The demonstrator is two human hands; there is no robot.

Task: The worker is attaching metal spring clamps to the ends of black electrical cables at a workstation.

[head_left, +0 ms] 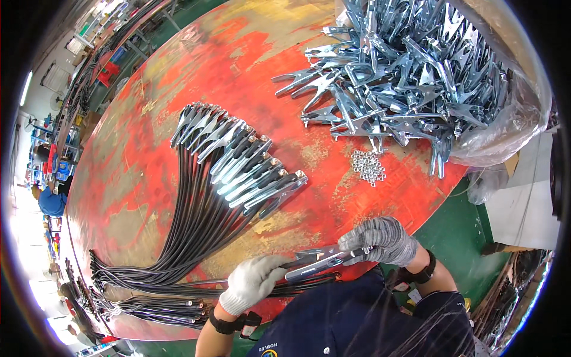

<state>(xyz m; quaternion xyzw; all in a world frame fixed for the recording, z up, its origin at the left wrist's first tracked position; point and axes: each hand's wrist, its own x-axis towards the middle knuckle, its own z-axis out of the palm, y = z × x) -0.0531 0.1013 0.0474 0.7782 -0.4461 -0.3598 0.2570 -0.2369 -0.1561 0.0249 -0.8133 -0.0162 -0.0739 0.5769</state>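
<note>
Low in front of my body I hold a metal spring clamp (318, 265). My left hand (254, 282), in a white glove, is closed around its left end, near a black cable (300, 285). My right hand (380, 240), in a grey knit glove, pinches the end with the bolt; its fingertips hide part of that end. Beyond my right hand lies a small heap of silver nuts (369, 168). Left of it, a row of clamps with black cables (235, 156) lies fanned out, the cables (184, 232) curving down to the left.
A large pile of loose clamps (404, 77) covers the far right of the worn red table (143, 149), beside clear plastic sheeting (505, 128). More cut cables (160, 309) lie at the near left. The table's curved edge runs close to my body. A person in blue (52, 202) is far left.
</note>
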